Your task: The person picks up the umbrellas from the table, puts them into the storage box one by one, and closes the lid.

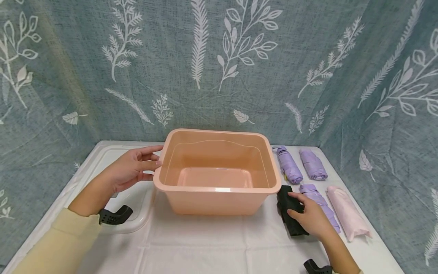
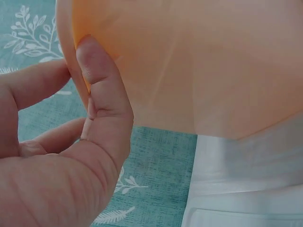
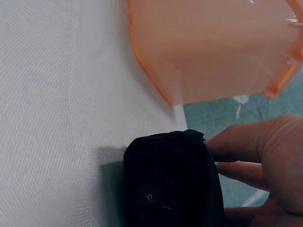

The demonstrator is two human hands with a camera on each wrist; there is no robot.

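A peach plastic tub [image 1: 212, 201] stands upright in the middle of the table, its inside bare. At its left rim, my left hand [image 1: 131, 167] pinches the edge; in the left wrist view the thumb [image 2: 104, 80] lies on one face of the rim and the fingers behind it. To the right of the tub, my right hand [image 1: 309, 213] holds a black folded umbrella [image 1: 291, 224], thumb and forefinger laid over it. The right wrist view shows the black end close up, with fingers [image 3: 241, 142] along its side.
Purple folded umbrellas [image 1: 290, 165] and a pale pink one [image 1: 347, 213] lie along the table's right side. A whitish flat lid [image 1: 137, 205] lies at left under my left forearm. A patterned blue-green curtain [image 1: 219, 106] hangs around the white-covered table [image 1: 198, 247].
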